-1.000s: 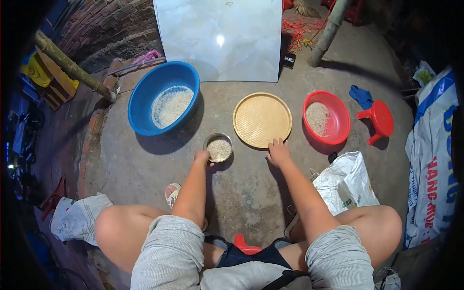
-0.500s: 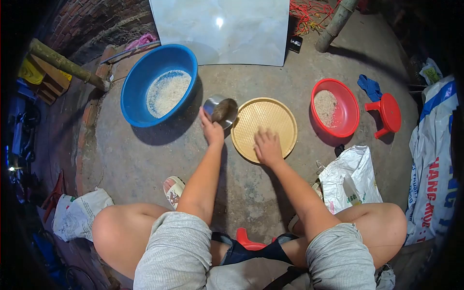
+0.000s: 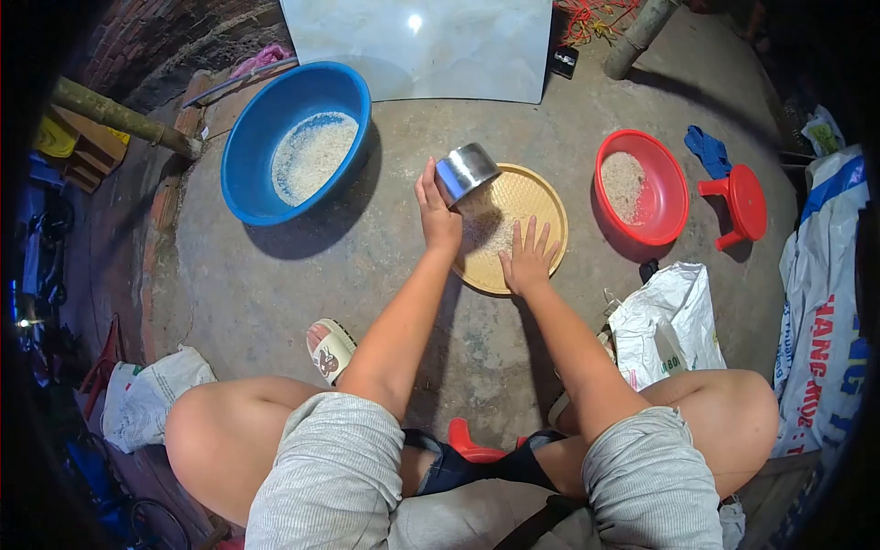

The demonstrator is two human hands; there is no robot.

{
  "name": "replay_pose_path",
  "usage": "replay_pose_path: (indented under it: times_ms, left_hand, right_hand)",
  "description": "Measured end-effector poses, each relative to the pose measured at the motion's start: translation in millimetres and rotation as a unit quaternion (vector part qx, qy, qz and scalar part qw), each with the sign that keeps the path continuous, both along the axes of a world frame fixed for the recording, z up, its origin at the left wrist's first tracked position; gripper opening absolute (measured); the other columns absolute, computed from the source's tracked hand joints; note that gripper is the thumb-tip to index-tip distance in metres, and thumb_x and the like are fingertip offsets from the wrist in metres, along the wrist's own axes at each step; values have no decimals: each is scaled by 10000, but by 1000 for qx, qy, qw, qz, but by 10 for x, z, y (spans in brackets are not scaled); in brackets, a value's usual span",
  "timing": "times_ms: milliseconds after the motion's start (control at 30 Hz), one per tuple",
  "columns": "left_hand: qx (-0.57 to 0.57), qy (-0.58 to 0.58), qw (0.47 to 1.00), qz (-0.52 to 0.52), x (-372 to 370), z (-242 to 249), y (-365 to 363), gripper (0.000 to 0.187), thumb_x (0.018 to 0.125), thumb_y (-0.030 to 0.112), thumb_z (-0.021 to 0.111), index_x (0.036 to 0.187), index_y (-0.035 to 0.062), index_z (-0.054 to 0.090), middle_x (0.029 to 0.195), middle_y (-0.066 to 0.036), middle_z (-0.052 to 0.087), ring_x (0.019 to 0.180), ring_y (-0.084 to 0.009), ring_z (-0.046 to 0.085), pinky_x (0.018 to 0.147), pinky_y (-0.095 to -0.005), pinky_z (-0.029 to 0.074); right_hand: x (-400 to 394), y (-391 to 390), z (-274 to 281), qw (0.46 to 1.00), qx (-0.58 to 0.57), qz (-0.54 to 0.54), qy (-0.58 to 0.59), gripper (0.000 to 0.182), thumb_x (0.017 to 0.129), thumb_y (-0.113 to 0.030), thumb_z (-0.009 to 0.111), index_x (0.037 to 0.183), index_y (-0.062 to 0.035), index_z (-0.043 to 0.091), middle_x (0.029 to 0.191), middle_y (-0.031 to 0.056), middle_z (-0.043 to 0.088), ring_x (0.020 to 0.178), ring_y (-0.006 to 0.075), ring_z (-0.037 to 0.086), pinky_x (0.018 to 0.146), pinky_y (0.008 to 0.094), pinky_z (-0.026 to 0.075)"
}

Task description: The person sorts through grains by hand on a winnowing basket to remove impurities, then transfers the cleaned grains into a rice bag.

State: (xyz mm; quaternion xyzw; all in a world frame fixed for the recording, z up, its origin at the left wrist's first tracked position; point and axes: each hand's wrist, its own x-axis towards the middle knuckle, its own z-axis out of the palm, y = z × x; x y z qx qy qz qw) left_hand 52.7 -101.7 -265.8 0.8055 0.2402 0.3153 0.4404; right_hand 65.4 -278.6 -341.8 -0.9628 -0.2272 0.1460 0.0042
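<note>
My left hand [image 3: 440,209] is closed around a shiny metal cup [image 3: 472,170], tipped with its mouth down to the right over a round woven tray [image 3: 547,192]. Below the cup, pale rice grains [image 3: 490,235] lie on the tray's left half, partly in shadow. My right hand [image 3: 529,258] is over the near right part of the tray, palm down with fingers spread, holding nothing. At the upper left stands a large blue basin [image 3: 240,174] with more rice [image 3: 321,158] in it. A smaller red basin [image 3: 662,197] on the right holds grains [image 3: 625,183].
A red stool [image 3: 750,203] stands right of the red basin, by a blue cloth [image 3: 706,150]. White sacks [image 3: 667,316] lie at the near right. A pale glossy panel [image 3: 422,55] stands at the back, near a bamboo post [image 3: 640,44] and a tangle of red cord [image 3: 587,20].
My left hand has moved right and up, tipping the cup over the tray, and grains now lie there. My right hand has shifted right, its fingers spread.
</note>
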Motion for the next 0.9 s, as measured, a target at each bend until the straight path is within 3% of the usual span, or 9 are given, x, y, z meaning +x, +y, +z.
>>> replay_pose_path:
  times_ms: [133,200,233,267,333,500,633,800,900]
  left_hand:
    - [-48,-36,996,62,104,-120,58,823,635,-179,374,1390,123,253,1293,-188,386,1226,-340,389,1044,-369,299]
    - [-242,-39,964,104,205,-385,223,663,751,-67,373,1371,120,233,1314,-192,358,1154,-362,454,945,-432,434]
    - [-554,-30,818,155,203,-47,164,577,794,-8,335,1353,89,235,1286,-210,386,1094,-388,490,793,-471,546]
    - [-588,-42,795,144,227,-317,312,503,817,28,341,1318,35,295,1243,-228,419,1038,-401,522,645,-454,598]
    - [-638,-21,755,151,151,-289,438,443,843,77,338,1275,-19,358,1215,-237,443,1000,-384,550,635,-422,606]
    - [-546,24,817,183,-188,-371,752,433,868,142,358,1229,-96,372,1141,-246,522,784,-376,640,550,-382,607]
    - [-564,40,767,303,-492,-582,947,450,891,185,362,1213,-129,355,1057,-292,557,708,-370,657,482,-357,576]
    - [-571,36,770,282,-762,-543,713,646,905,465,417,1223,-93,345,1009,-277,590,733,-382,650,523,-413,552]
    - [-518,72,751,403,-554,-427,339,646,887,515,420,1174,-64,429,975,-260,601,735,-359,646,543,-389,538]
  right_hand:
    - [1,9,17,1000,-5,2,1,674,930,-495,287,1464,-140,78,1509,162,-69,1361,435,-90,1046,632,-12]
    - [1,13,29,1000,-4,-1,9,681,927,-492,303,1464,-139,77,1509,160,-77,1360,434,-97,1045,636,-6]
    - [-1,15,40,1000,-4,-1,7,681,927,-492,303,1464,-139,77,1509,160,-77,1360,434,-97,1045,636,-6]
    - [-6,13,51,1000,6,-2,5,679,923,-492,318,1459,-131,110,1509,167,-53,1361,438,-75,1047,632,8]
    - [13,-1,85,1000,15,-2,1,678,918,-493,334,1454,-123,144,1509,173,-29,1362,442,-52,1050,628,21]
    - [154,-102,262,984,102,-12,-147,558,868,-379,506,1294,-36,396,1375,203,337,1320,395,215,1064,552,151]
    - [254,-275,323,953,161,-225,-122,442,794,-235,611,1152,-19,469,1204,187,469,1133,376,440,952,471,351]
    - [375,-534,-154,910,270,-311,-43,423,791,-194,613,1135,4,465,1114,222,534,1034,392,522,883,430,419]
    - [395,-624,-177,884,315,-342,48,387,812,-188,596,1113,15,462,1072,244,563,996,388,559,864,416,437]
